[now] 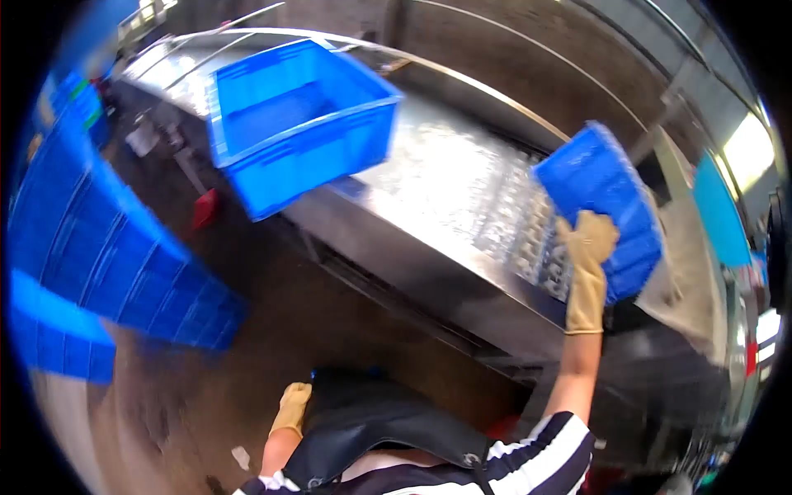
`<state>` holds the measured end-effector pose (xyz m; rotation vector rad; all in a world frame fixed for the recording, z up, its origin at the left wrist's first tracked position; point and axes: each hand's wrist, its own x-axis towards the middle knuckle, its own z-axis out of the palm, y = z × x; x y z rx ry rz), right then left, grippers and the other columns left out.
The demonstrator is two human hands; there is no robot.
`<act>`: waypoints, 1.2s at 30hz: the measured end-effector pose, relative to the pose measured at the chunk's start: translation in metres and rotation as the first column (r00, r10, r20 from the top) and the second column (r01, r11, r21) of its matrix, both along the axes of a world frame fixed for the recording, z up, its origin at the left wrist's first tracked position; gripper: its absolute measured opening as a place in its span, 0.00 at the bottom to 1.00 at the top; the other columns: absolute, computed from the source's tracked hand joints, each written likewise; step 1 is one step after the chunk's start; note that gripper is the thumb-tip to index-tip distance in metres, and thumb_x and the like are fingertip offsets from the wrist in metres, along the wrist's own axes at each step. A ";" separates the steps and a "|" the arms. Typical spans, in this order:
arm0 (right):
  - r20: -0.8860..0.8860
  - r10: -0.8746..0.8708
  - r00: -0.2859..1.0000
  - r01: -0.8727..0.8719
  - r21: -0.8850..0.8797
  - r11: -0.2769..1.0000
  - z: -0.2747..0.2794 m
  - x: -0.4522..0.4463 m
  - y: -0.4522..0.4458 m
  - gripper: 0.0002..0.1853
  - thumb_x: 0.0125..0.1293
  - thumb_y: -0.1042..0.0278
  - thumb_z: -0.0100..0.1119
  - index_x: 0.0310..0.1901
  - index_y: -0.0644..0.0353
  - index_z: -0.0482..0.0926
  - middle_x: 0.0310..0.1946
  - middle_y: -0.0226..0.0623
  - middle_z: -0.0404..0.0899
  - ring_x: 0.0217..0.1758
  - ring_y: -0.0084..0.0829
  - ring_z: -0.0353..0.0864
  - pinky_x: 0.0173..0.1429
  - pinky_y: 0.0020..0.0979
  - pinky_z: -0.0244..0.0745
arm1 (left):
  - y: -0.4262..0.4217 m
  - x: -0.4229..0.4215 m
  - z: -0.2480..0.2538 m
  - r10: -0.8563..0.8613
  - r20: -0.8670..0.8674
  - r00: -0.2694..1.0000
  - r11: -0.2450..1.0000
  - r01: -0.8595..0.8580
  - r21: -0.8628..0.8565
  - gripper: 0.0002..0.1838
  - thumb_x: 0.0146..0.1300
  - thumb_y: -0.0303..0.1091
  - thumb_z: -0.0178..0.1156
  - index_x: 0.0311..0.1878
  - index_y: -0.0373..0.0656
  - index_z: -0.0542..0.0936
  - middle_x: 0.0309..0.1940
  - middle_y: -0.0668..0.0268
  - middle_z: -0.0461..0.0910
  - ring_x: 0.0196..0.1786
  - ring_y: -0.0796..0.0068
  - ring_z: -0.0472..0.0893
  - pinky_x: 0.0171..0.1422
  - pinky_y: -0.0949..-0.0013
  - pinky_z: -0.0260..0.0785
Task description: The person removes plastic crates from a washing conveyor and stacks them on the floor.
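Observation:
My right hand, in a tan rubber glove, lies against the ribbed outside of a tilted blue crate, its thumb spread from the other fingers. This crate is at the right end of a metal conveyor, beside a pale hanging flap. My left hand, gloved the same way, hangs low beside my dark apron. Its fingers look curled together, with nothing visible in them. Farther left, another blue crate rests on the conveyor with its open top facing up.
Long stacks of blue crates lean in from the left. A small red object is by the conveyor's base on the brown floor. Metal rails run along the far side, and a turquoise panel stands at right.

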<state>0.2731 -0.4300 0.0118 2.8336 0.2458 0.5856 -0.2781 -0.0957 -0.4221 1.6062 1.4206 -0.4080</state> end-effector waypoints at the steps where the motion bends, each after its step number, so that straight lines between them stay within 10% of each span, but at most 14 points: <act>1: 0.225 0.055 0.973 -0.062 0.024 0.998 0.013 0.004 0.011 0.29 0.53 0.32 0.70 0.30 0.57 0.85 0.29 0.48 0.85 0.33 0.52 0.84 0.41 0.51 0.77 | -0.002 0.004 0.020 -0.035 -0.051 0.998 0.997 0.038 0.067 0.23 0.62 0.53 0.64 0.51 0.46 0.87 0.50 0.55 0.86 0.59 0.56 0.83 0.66 0.58 0.72; 6: 0.510 0.027 0.860 -0.335 0.524 0.783 0.085 0.029 0.040 0.36 0.55 0.31 0.70 0.38 0.67 0.87 0.35 0.55 0.87 0.38 0.54 0.85 0.47 0.49 0.76 | -0.001 -0.004 0.054 0.062 0.176 0.982 0.989 -0.084 0.121 0.21 0.62 0.50 0.65 0.49 0.44 0.87 0.49 0.55 0.86 0.57 0.56 0.84 0.64 0.59 0.73; 8: 0.559 0.156 0.814 -0.580 0.791 0.193 0.111 0.014 0.054 0.30 0.63 0.44 0.72 0.46 0.71 0.84 0.40 0.47 0.87 0.40 0.43 0.84 0.48 0.46 0.78 | 0.008 -0.004 0.091 0.162 0.396 0.904 0.987 -0.153 -0.053 0.19 0.61 0.47 0.66 0.44 0.40 0.87 0.47 0.51 0.86 0.53 0.53 0.85 0.59 0.56 0.75; 9: 0.565 0.167 0.808 -0.588 0.788 0.181 0.127 -0.003 0.070 0.30 0.63 0.44 0.72 0.46 0.71 0.84 0.40 0.47 0.87 0.40 0.43 0.84 0.48 0.46 0.78 | 0.020 -0.001 0.071 0.175 0.403 0.898 0.984 -0.169 -0.051 0.19 0.61 0.47 0.66 0.44 0.40 0.87 0.47 0.51 0.86 0.53 0.53 0.85 0.59 0.56 0.75; 11: 0.487 -0.105 0.867 -0.484 0.774 -0.407 0.145 -0.024 0.090 0.30 0.66 0.53 0.71 0.58 0.72 0.79 0.51 0.46 0.84 0.46 0.41 0.84 0.55 0.42 0.80 | 0.052 0.011 0.020 -0.170 0.395 0.903 0.921 0.003 0.390 0.22 0.61 0.47 0.68 0.44 0.34 0.86 0.45 0.46 0.86 0.52 0.48 0.84 0.58 0.53 0.75; 14: 0.490 0.046 0.871 -0.332 0.655 -0.679 0.151 0.001 0.086 0.31 0.67 0.54 0.69 0.62 0.73 0.75 0.57 0.48 0.81 0.50 0.43 0.84 0.60 0.41 0.80 | 0.111 0.091 0.110 -0.261 0.500 0.826 0.772 -0.132 0.622 0.40 0.57 0.51 0.72 0.66 0.31 0.75 0.67 0.37 0.73 0.71 0.41 0.72 0.76 0.54 0.65; 15: 0.493 0.095 0.865 -0.263 0.606 -0.750 0.150 0.004 0.089 0.32 0.67 0.54 0.69 0.63 0.73 0.74 0.59 0.48 0.80 0.52 0.43 0.84 0.61 0.41 0.80 | 0.128 0.120 0.154 -0.272 0.517 0.812 0.751 -0.157 0.642 0.47 0.56 0.52 0.73 0.72 0.31 0.68 0.76 0.37 0.61 0.78 0.42 0.62 0.81 0.53 0.57; 16: 0.413 0.027 0.910 -0.398 0.891 -0.216 0.143 0.004 0.099 0.30 0.69 0.57 0.67 0.66 0.67 0.73 0.60 0.47 0.79 0.55 0.42 0.83 0.62 0.42 0.79 | 0.150 0.145 0.193 -0.400 0.541 0.739 0.649 -0.189 0.737 0.49 0.55 0.51 0.74 0.73 0.29 0.66 0.77 0.36 0.56 0.79 0.41 0.60 0.81 0.52 0.57; 18: 0.385 0.118 0.915 -0.372 0.920 -0.121 0.128 0.032 0.115 0.27 0.72 0.61 0.60 0.71 0.50 0.70 0.62 0.46 0.79 0.60 0.41 0.79 0.64 0.43 0.76 | 0.164 0.185 0.282 -0.474 0.574 0.668 0.535 -0.299 0.790 0.51 0.56 0.48 0.74 0.75 0.28 0.61 0.78 0.38 0.55 0.80 0.40 0.57 0.82 0.52 0.55; 21: 0.136 0.225 0.965 0.119 0.540 -0.834 0.148 0.023 0.189 0.35 0.63 0.36 0.63 0.65 0.50 0.78 0.64 0.39 0.79 0.65 0.45 0.74 0.74 0.52 0.64 | 0.173 0.225 0.380 -0.755 0.347 0.557 0.187 -0.325 0.927 0.50 0.55 0.44 0.74 0.75 0.29 0.61 0.78 0.41 0.57 0.79 0.41 0.59 0.81 0.51 0.55; 25: 0.131 0.490 0.862 0.342 0.562 -0.753 0.092 0.092 0.231 0.40 0.53 0.29 0.65 0.64 0.44 0.79 0.66 0.39 0.78 0.66 0.51 0.75 0.69 0.67 0.67 | 0.187 0.308 0.406 -0.705 -0.224 0.673 -0.460 -0.194 0.866 0.45 0.55 0.45 0.71 0.71 0.30 0.66 0.73 0.46 0.67 0.74 0.48 0.68 0.80 0.51 0.58; 27: 0.151 0.473 0.868 0.383 0.402 -0.831 0.087 0.073 0.256 0.39 0.56 0.32 0.64 0.65 0.45 0.77 0.65 0.38 0.78 0.65 0.47 0.76 0.71 0.61 0.68 | 0.198 0.352 0.394 -0.721 -0.245 0.648 -0.435 -0.148 0.888 0.40 0.57 0.41 0.71 0.70 0.32 0.68 0.64 0.52 0.77 0.69 0.56 0.76 0.73 0.56 0.68; 29: 0.134 0.480 0.867 0.407 0.365 -0.837 0.074 0.086 0.255 0.38 0.55 0.32 0.65 0.64 0.46 0.79 0.64 0.38 0.79 0.65 0.47 0.76 0.72 0.61 0.67 | 0.181 0.341 0.435 -0.740 -0.141 0.657 0.134 0.350 0.927 0.31 0.58 0.39 0.70 0.64 0.40 0.76 0.54 0.57 0.84 0.61 0.58 0.82 0.65 0.60 0.75; 36: 0.167 0.429 0.888 0.342 0.382 -0.858 0.092 0.026 0.245 0.35 0.59 0.33 0.63 0.58 0.52 0.83 0.62 0.40 0.81 0.66 0.49 0.76 0.73 0.60 0.66 | 0.176 0.258 0.422 -0.611 -0.051 0.790 0.314 0.301 0.901 0.14 0.56 0.43 0.73 0.44 0.51 0.86 0.45 0.62 0.87 0.49 0.57 0.86 0.52 0.55 0.81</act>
